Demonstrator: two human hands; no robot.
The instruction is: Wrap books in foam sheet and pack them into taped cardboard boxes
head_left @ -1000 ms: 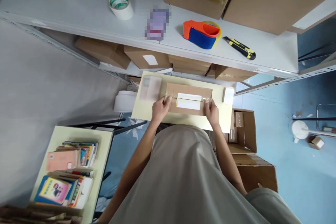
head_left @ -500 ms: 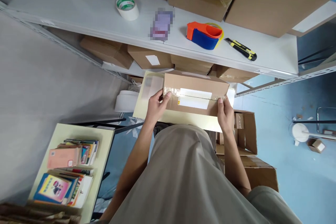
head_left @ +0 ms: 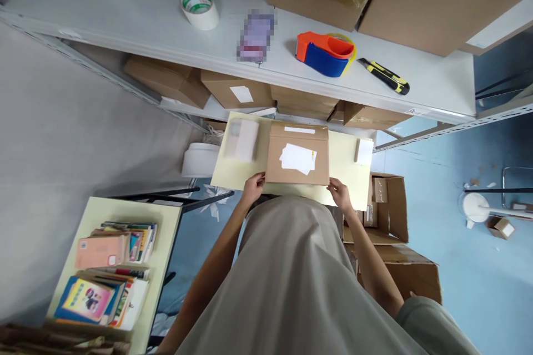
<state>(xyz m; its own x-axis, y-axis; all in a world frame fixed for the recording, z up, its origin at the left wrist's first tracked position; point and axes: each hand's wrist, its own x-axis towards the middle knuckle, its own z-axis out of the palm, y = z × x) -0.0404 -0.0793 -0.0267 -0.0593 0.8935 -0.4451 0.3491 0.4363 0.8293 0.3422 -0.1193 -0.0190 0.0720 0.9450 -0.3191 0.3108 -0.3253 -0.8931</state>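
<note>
A flat brown cardboard box (head_left: 297, 154) with a white label lies on the small pale yellow table (head_left: 237, 175) in front of me. My left hand (head_left: 252, 186) grips its near left corner. At the near right corner, my right hand (head_left: 340, 192) holds the box too. A clear plastic-wrapped packet (head_left: 242, 139) lies left of the box, and a small white piece (head_left: 363, 151) sits to its right.
The grey shelf (head_left: 125, 22) beyond carries a tape roll (head_left: 200, 9), an orange-blue tape dispenser (head_left: 324, 54), a yellow-black utility knife (head_left: 384, 76) and large cartons. Books (head_left: 108, 272) are stacked on a table at lower left. Open cartons (head_left: 391, 216) stand at right.
The box was lifted off the table, turned over and set down again with a different face up. Both hands moved from its ends to its near corners.
</note>
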